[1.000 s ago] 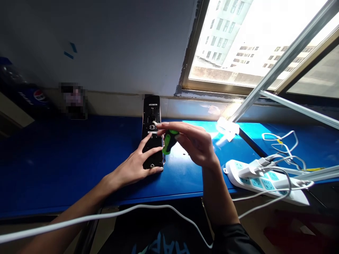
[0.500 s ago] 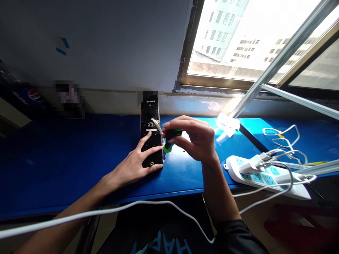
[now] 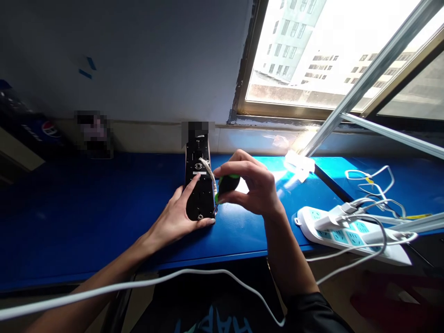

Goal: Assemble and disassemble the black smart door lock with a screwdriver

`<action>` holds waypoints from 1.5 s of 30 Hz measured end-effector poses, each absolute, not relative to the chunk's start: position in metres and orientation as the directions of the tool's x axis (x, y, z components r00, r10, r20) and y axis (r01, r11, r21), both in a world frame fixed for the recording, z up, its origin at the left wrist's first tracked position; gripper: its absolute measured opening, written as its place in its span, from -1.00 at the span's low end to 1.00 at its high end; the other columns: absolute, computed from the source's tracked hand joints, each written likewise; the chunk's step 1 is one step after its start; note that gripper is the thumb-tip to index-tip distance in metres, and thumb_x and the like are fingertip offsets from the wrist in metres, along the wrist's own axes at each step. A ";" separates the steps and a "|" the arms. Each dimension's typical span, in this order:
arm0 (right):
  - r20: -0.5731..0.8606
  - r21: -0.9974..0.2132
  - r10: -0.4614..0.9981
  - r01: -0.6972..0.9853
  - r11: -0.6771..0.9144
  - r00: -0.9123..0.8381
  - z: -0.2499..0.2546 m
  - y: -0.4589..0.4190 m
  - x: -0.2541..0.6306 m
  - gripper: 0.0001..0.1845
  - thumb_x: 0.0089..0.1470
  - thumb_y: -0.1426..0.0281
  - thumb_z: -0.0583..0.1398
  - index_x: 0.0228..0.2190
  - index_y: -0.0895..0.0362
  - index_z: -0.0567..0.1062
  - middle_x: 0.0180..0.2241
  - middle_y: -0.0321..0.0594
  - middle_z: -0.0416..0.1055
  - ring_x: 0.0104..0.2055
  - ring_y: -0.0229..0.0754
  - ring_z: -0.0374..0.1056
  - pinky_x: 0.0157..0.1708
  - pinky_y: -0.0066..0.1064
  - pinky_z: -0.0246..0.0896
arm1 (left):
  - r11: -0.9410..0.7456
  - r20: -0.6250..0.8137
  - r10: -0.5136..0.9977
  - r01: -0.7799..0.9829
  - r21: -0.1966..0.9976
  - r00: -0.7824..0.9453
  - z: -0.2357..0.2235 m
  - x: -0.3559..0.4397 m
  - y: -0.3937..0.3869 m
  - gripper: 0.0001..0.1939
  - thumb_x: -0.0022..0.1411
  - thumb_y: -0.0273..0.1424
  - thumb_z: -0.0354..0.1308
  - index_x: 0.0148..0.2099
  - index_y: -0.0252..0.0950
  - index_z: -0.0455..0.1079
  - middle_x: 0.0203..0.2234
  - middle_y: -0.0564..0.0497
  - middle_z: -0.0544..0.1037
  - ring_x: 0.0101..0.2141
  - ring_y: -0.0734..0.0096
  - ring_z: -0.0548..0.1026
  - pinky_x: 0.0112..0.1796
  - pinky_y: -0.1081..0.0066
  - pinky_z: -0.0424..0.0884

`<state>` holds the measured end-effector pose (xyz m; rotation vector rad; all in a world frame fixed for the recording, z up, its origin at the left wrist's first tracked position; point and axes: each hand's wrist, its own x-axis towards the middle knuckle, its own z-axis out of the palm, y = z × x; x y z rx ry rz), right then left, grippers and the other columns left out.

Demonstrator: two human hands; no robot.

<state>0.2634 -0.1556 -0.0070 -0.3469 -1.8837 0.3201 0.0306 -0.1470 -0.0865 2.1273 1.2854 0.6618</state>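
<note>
A black electronic door-lock panel (image 3: 198,203) lies lengthwise on the blue bench (image 3: 86,217), with a thin white wire (image 3: 209,173) curving over its upper part. My left hand (image 3: 181,212) rests with spread fingers on the panel and holds it down. My right hand (image 3: 251,185) grips a screwdriver with a black and green handle (image 3: 227,185) just right of the panel. The fingers and handle hide the screwdriver's shaft and tip, so I cannot tell where the tip touches.
A white power strip (image 3: 343,236) with plugs and tangled white cables (image 3: 371,181) lies to the right. A white cable (image 3: 138,283) runs along the front edge. Metal rails (image 3: 374,78) cross the window (image 3: 294,55) above the bench.
My right hand has shifted slightly right and turned the screwdriver handle. My left forefinger has moved up the panel. The view has tilted slightly.
</note>
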 end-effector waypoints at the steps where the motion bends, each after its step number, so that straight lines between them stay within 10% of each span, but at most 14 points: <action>1: 0.852 -0.408 0.407 0.069 0.911 -0.329 -0.007 -0.156 0.263 -0.49 0.09 0.41 0.46 0.08 0.02 0.59 -0.17 -0.23 0.55 -0.21 -0.22 0.46 -0.27 -0.36 0.45 | -0.382 0.121 0.898 0.615 0.689 0.422 -0.085 0.031 -0.147 0.31 -0.01 0.15 0.45 0.58 0.08 -0.22 0.34 -0.17 0.34 0.26 -0.29 0.41 0.16 -0.13 0.46; 6: 0.781 -0.528 0.443 -0.086 0.845 -0.441 -0.009 -0.161 0.260 -0.38 0.24 0.55 0.29 0.28 0.01 0.40 0.09 -0.10 0.57 0.04 -0.10 0.56 -0.03 -0.22 0.54 | -0.387 0.117 0.895 0.618 0.685 0.430 -0.079 0.030 -0.149 0.17 0.01 0.17 0.42 0.53 0.00 0.00 0.19 -0.16 0.52 0.16 -0.24 0.52 0.08 -0.10 0.52; 14: 0.857 -0.366 0.367 0.074 0.928 -0.361 -0.007 -0.156 0.259 -0.50 0.01 0.38 0.51 0.00 0.07 0.58 -0.17 -0.21 0.60 -0.30 -0.27 0.40 -0.34 -0.41 0.41 | -0.362 0.113 0.907 0.613 0.702 0.407 -0.078 0.031 -0.150 0.14 -0.05 0.17 0.46 0.48 0.01 0.10 0.20 -0.12 0.52 0.18 -0.18 0.52 0.12 -0.05 0.53; 19: 0.774 -0.511 0.450 -0.020 0.859 -0.444 -0.009 -0.160 0.262 -0.43 0.29 0.46 0.27 0.29 0.01 0.38 0.15 -0.05 0.51 0.06 -0.09 0.52 -0.03 -0.21 0.52 | -0.378 0.114 0.900 0.625 0.683 0.420 -0.080 0.031 -0.148 0.16 -0.03 0.19 0.44 0.49 0.02 0.05 0.23 -0.13 0.47 0.21 -0.20 0.48 0.13 -0.09 0.50; 25: 0.876 -0.354 0.381 0.143 0.924 -0.296 -0.010 -0.158 0.262 -0.45 0.04 0.33 0.49 0.08 0.01 0.60 -0.22 -0.24 0.50 -0.22 -0.20 0.44 -0.25 -0.36 0.47 | -0.421 0.164 0.893 0.650 0.632 0.419 -0.085 0.031 -0.148 0.15 -0.01 0.21 0.41 0.51 0.07 0.02 0.45 -0.14 0.09 0.34 -0.30 0.30 0.23 -0.14 0.42; 30: 0.808 -0.485 0.443 -0.010 0.875 -0.388 -0.008 -0.160 0.260 -0.53 0.41 0.39 0.12 0.28 -0.04 0.42 0.17 -0.07 0.48 0.09 -0.07 0.50 0.03 -0.13 0.51 | -0.435 0.163 0.886 0.656 0.617 0.434 -0.088 0.030 -0.149 0.15 0.00 0.21 0.41 0.52 0.08 0.01 0.54 -0.09 -0.32 0.42 -0.40 0.13 0.29 -0.17 0.34; 35: 0.884 -0.366 0.386 0.122 0.923 -0.265 -0.007 -0.162 0.259 -0.50 0.07 0.31 0.48 0.06 -0.07 0.63 -0.24 -0.25 0.48 -0.24 -0.19 0.47 -0.27 -0.34 0.50 | -0.459 0.195 0.879 0.660 0.595 0.435 -0.091 0.030 -0.149 0.09 0.01 0.22 0.41 0.49 0.09 0.09 0.55 -0.04 -0.43 0.40 -0.41 0.17 0.27 -0.19 0.36; 40: 0.796 -0.522 0.504 0.040 0.852 -0.335 -0.005 -0.165 0.261 -0.58 0.42 0.36 0.12 0.23 -0.04 0.50 0.07 -0.09 0.52 0.08 -0.07 0.50 0.04 -0.16 0.50 | -0.484 0.198 0.867 0.681 0.549 0.457 -0.089 0.030 -0.149 0.05 0.03 0.25 0.37 0.47 0.06 0.15 0.54 -0.02 -0.50 0.45 -0.46 -0.03 0.32 -0.28 0.23; 45: 0.876 -0.411 0.410 0.051 0.910 -0.253 -0.007 -0.161 0.263 -0.50 0.06 0.34 0.48 0.05 -0.09 0.64 -0.20 -0.25 0.55 -0.18 -0.17 0.50 -0.22 -0.32 0.51 | -0.578 0.298 0.815 0.674 0.460 0.496 -0.088 0.030 -0.149 -0.11 0.09 0.21 0.36 0.37 -0.01 0.32 0.55 -0.02 -0.40 0.47 -0.41 -0.15 0.34 -0.32 0.15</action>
